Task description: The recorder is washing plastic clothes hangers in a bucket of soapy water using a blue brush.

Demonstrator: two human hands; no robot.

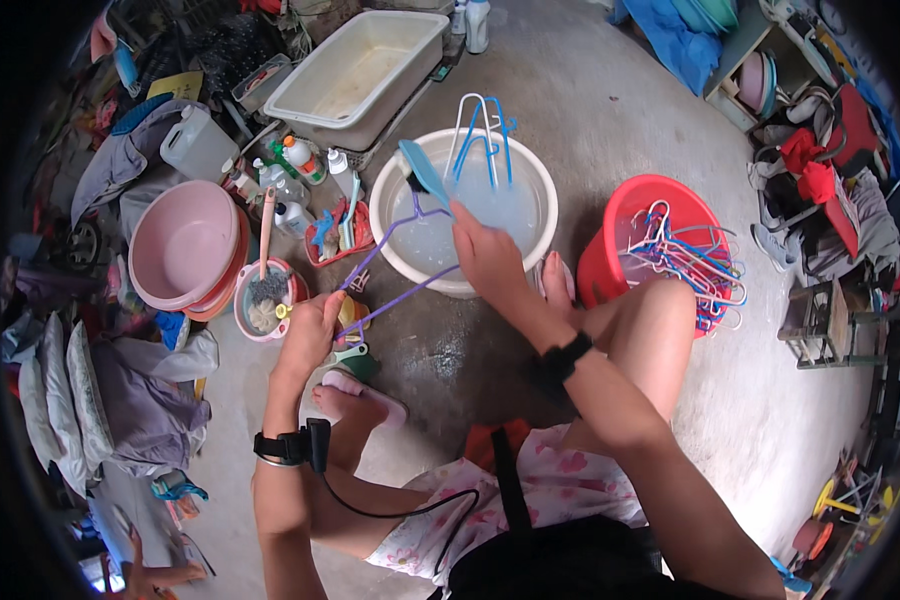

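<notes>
My left hand (315, 327) is closed on one end of a purple clothes hanger (400, 300), tilted over the near left side of a cream basin (548, 190) of cloudy water. In my right hand (488, 255) is a blue scrubbing brush (425, 172). Its bristles are by the hanger's hook, though I cannot tell whether they touch it. White and blue hangers (491, 150) stand partly in the water at the basin's far side. To the right, a red bucket (598, 262) holds a tangle of several hangers (675, 255).
A large cream tub (355, 122) lies behind the basin. Left are stacked pink basins (185, 240), several bottles (302, 160), a red basket (367, 232) and a small pail (254, 326) with a wooden-handled brush. My feet flank the basin's near side; a wooden stool (818, 320) stands far right.
</notes>
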